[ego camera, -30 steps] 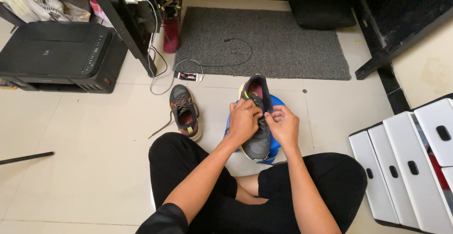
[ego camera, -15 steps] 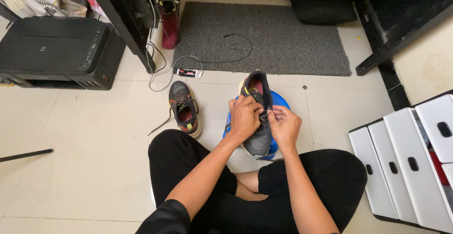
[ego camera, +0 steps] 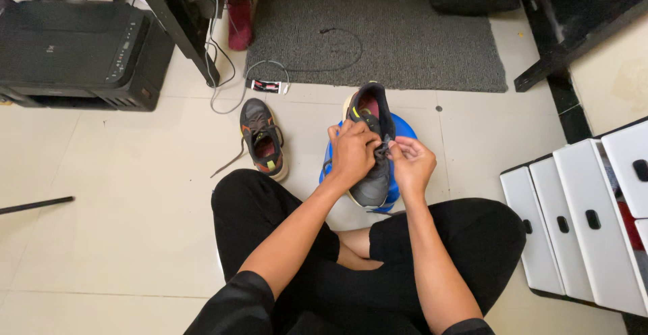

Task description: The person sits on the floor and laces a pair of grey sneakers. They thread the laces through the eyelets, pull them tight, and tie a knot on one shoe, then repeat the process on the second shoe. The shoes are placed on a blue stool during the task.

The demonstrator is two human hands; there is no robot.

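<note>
Tiled floor (ego camera: 121,193); grey shoe (ego camera: 372,188) between hands; left hand (ego camera: 352,154), right hand (ego camera: 412,165) both pinching lace (ego camera: 383,151).

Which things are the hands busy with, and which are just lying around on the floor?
Busy with:
- left hand and right hand, both at the laces
- grey shoe, resting on a blue thing

Lying around:
- other shoe, lace loose
- printer
- mat with a black cable
- white drawers
- black rod
</note>
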